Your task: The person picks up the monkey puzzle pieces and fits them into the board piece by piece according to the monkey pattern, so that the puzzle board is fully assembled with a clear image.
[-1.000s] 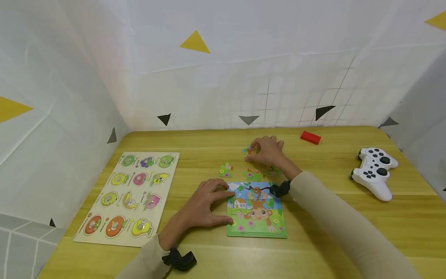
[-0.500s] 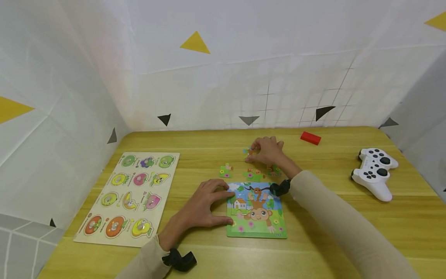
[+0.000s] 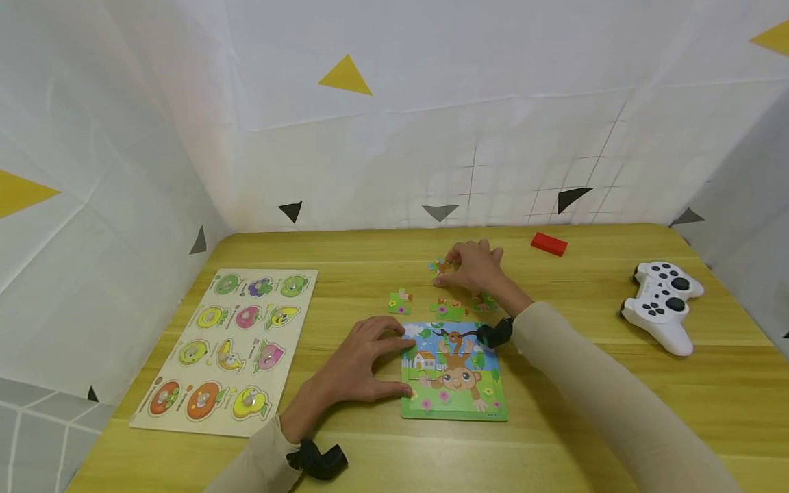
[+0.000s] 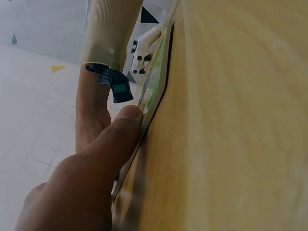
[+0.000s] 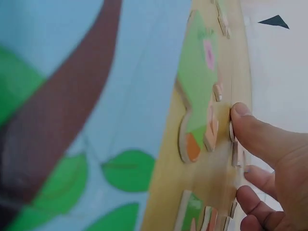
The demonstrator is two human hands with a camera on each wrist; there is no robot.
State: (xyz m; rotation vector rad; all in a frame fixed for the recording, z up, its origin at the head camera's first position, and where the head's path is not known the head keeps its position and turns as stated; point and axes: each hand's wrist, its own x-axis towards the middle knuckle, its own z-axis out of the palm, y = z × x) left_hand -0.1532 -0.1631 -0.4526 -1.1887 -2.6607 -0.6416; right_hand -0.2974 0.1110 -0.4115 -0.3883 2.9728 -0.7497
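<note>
On the table lies a square monkey jigsaw puzzle [image 3: 455, 394] with a green lower border. My left hand [image 3: 354, 363] rests at its left edge, thumb and fingertips spread along it; the thumb [image 4: 127, 115] presses that edge in the left wrist view. Beyond the puzzle, my right hand [image 3: 474, 267] pinches a small jigsaw piece [image 3: 438, 268] with blue and brown print between thumb and fingers, close over the wood. Between that hand and the puzzle lie a left piece [image 3: 399, 302], a middle piece [image 3: 448, 311] and a right piece [image 3: 485, 302], the last partly hidden by the wrist.
A pale fruit peg puzzle board [image 3: 245, 337] lies at the left. A red block [image 3: 549, 244] sits near the back edge, and a white game controller [image 3: 662, 305] lies at the right. White sheeting [image 3: 382, 164] hangs behind the table.
The right hand and the piece it pinches shift only very slightly. The left hand, the puzzle and the loose pieces stay where they were.
</note>
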